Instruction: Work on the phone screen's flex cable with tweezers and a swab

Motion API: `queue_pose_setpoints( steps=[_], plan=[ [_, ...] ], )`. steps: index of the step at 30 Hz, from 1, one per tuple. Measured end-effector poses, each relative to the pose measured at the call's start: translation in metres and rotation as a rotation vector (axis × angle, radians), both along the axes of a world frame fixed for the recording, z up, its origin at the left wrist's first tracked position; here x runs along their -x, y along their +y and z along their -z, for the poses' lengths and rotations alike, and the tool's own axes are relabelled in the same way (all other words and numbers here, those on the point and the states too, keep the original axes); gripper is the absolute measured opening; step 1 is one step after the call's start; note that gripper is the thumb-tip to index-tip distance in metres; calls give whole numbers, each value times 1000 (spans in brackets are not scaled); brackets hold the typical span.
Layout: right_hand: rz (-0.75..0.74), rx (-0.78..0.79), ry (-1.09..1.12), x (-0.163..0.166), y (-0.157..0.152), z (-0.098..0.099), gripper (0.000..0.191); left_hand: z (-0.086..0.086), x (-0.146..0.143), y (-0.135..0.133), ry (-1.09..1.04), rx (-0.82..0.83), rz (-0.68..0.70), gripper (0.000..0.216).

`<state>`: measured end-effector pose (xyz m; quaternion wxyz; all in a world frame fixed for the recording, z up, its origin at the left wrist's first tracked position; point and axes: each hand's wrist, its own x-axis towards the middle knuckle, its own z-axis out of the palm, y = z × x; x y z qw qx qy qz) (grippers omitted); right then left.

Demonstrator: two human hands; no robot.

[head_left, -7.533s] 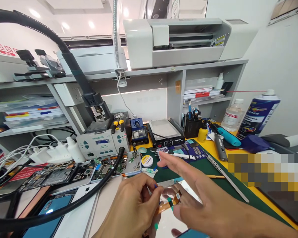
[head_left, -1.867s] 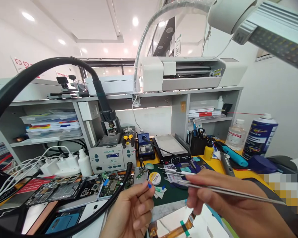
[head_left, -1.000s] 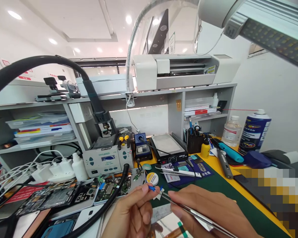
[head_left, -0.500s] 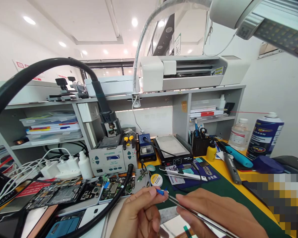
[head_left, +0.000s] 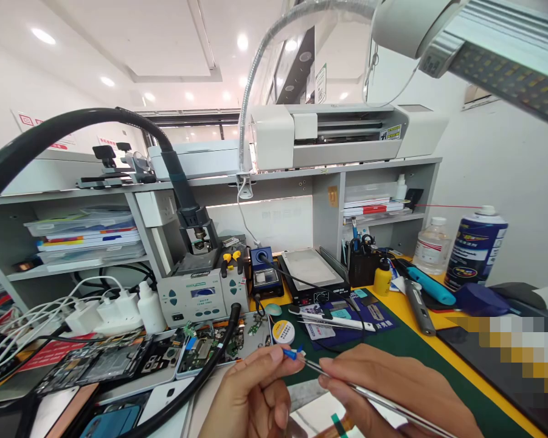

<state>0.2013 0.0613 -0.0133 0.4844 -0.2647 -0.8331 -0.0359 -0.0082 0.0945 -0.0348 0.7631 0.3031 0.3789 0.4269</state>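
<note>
Left hand (head_left: pixel 255 398) low at the near edge, thumb and forefinger pinching a small blue tab (head_left: pixel 290 353). Right hand (head_left: pixel 392 395) just beside it, gripping slim metal tweezers (head_left: pixel 374 396) (long axis running from near right up to far left), tips pointing left and touching the tab. Beyond, a yellow-labelled solder tin (head_left: pixel 283 332) on the green mat (head_left: pixel 405 347), rework station (head_left: pixel 203 295) further back left.
</note>
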Motion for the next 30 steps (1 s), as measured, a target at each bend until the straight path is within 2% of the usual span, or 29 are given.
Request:
queue_pose_setpoints(
  steps=[4, 9, 15, 19, 30],
  plan=[
    [-44, -7, -14, -4, 0, -2, 46, 2, 1, 0, 11, -1, 4, 24],
    [40, -3, 18, -2, 0, 4, 29, 2, -1, 0, -15, -28, 13, 22],
    [-9, 22, 157, 9, 2, 11, 33, -8, -8, -4, 47, 9, -86, 19],
    [-30, 58, 226, 15, 3, 11, 31, -11, -12, -6, 68, 17, -97, 20],
    [-38, -54, 222, 12, 8, 16, 26, -12, -12, -5, 9, 49, -101, 21]
  ],
)
